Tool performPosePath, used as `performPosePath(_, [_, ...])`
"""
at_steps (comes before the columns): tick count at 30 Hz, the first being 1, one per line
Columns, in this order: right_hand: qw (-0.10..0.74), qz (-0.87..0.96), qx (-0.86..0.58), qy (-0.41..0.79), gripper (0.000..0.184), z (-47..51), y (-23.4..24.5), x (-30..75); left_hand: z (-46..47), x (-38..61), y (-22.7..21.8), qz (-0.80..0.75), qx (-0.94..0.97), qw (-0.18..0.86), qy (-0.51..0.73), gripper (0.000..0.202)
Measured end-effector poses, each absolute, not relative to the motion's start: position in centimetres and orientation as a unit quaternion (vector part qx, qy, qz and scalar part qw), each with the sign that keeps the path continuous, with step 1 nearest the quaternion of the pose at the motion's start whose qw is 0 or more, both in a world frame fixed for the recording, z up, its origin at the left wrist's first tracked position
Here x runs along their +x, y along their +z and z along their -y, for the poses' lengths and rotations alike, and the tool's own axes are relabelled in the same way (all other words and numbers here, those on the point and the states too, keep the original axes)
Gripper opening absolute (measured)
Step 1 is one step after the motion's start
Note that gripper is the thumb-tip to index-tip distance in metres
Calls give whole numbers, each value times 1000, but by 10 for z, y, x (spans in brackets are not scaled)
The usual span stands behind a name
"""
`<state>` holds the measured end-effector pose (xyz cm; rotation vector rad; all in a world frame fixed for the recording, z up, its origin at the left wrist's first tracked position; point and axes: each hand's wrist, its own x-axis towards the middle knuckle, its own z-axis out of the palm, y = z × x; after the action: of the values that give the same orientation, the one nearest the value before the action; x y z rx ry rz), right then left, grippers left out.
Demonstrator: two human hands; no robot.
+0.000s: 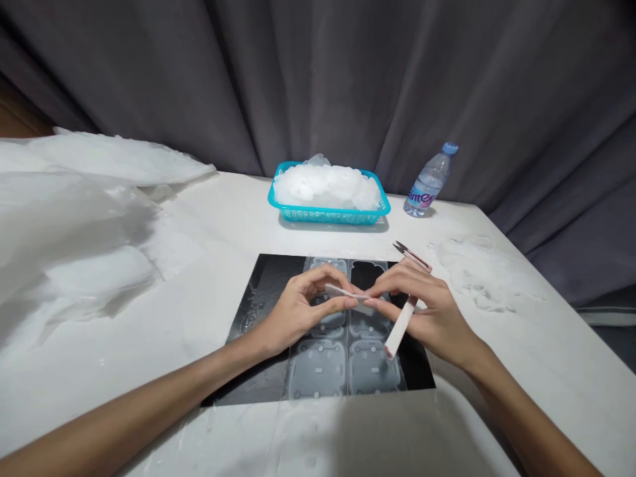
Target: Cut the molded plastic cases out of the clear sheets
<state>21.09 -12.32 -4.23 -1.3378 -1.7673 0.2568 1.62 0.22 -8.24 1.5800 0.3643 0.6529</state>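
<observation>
My left hand (308, 303) and my right hand (427, 308) meet above a black mat (422, 374). Between their thumbs and fingertips they pinch a small thin whitish piece (340, 291), seen nearly edge-on. A flat white stick (400, 328) with a reddish lower end also rests in my right hand, passing between its fingers; its upper end is hidden. Below my hands, a translucent plastic sheet (318, 371) with several rounded-square molded shapes lies on the mat. One shape at its upper right shows as a black opening. Thread snips (412, 256) with dark blades lie just beyond my right hand.
A turquoise basket (332, 216) heaped with whitish translucent pieces (325, 187) stands at the back. Right of it is a water bottle (430, 182). Thin translucent scraps (489, 271) lie on the right of the white table (223, 225). Cloudy plastic sheets (84, 218) are piled at left.
</observation>
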Motion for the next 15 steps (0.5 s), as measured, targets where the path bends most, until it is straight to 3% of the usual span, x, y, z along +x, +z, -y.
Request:
performPosePath(6, [449,716,-524,101,12,124,-42,214,1,15,-77,-161,707,626,286,18])
performPosePath(15, [459,680,-549,160,5,125,-43,218,2,15,-76,-201,727,582,304,18])
